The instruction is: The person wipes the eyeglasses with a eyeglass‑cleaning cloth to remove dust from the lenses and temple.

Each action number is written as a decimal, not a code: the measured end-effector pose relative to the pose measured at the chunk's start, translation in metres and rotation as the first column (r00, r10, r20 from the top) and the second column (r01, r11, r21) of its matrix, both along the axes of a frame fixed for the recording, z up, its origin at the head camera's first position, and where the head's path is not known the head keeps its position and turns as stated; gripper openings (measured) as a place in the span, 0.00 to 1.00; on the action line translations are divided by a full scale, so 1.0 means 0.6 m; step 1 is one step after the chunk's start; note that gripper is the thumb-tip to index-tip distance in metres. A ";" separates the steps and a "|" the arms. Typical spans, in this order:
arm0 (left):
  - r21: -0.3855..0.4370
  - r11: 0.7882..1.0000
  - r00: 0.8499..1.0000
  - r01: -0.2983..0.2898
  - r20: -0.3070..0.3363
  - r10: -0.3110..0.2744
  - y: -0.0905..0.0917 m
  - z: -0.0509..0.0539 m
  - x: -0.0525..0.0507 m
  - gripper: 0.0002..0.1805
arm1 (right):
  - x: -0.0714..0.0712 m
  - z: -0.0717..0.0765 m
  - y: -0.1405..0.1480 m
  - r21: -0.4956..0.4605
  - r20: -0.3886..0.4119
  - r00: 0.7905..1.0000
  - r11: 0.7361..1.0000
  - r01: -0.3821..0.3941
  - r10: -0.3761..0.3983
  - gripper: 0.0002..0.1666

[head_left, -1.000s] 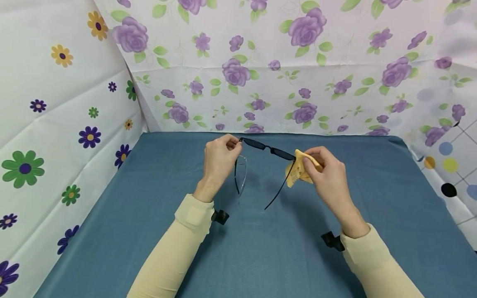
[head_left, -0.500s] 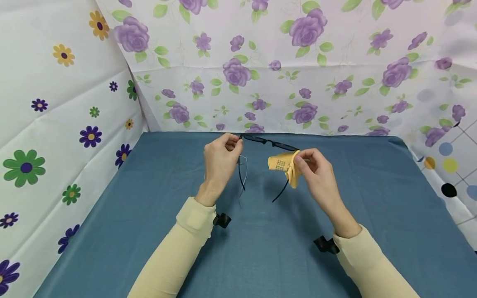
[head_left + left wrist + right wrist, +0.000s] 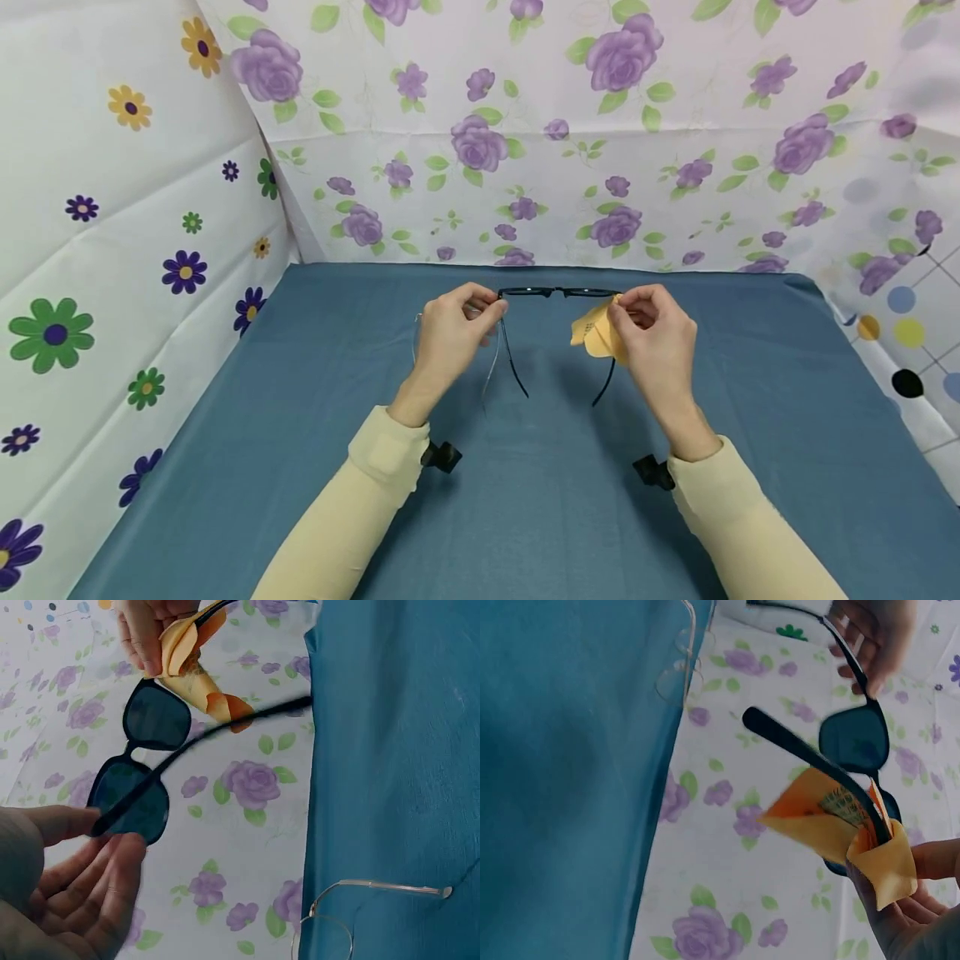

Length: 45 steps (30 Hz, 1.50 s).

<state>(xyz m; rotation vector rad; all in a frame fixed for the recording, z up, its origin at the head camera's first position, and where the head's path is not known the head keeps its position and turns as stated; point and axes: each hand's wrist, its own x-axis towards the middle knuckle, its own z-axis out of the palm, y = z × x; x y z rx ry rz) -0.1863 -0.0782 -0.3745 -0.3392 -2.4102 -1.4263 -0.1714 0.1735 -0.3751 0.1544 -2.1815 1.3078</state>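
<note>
A pair of black sunglasses (image 3: 588, 292) with dark lenses is held up above the table, its temples hanging down towards me in the head view. My left hand (image 3: 453, 333) pinches the frame at the left hinge between thumb and fingers. At the other end, my right hand (image 3: 660, 354) grips a yellow cloth (image 3: 597, 332) wrapped around the hinge corner and the start of the right temple. Dark printing shows on the cloth (image 3: 817, 825) in the right wrist view. Thin wire-rimmed glasses (image 3: 382, 885) sit on the blue table near my left hand, partly hidden by it in the head view.
A blue cloth (image 3: 555, 500) covers the table. White sheets with purple roses (image 3: 480, 143) hang behind its far edge, and a flower-printed sheet (image 3: 135, 250) stands on the left. A black wrist camera (image 3: 442, 457) sticks out from each sleeve.
The sunglasses have turned from slanting down at the right to level, lenses now nearly edge-on. My right hand with the cloth moved left, then back right and slightly up.
</note>
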 end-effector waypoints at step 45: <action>-0.034 0.811 0.754 0.584 0.393 -0.526 0.004 0.040 -0.046 0.11 | -0.005 0.032 0.019 0.196 0.194 0.945 0.934 -0.299 0.262 0.07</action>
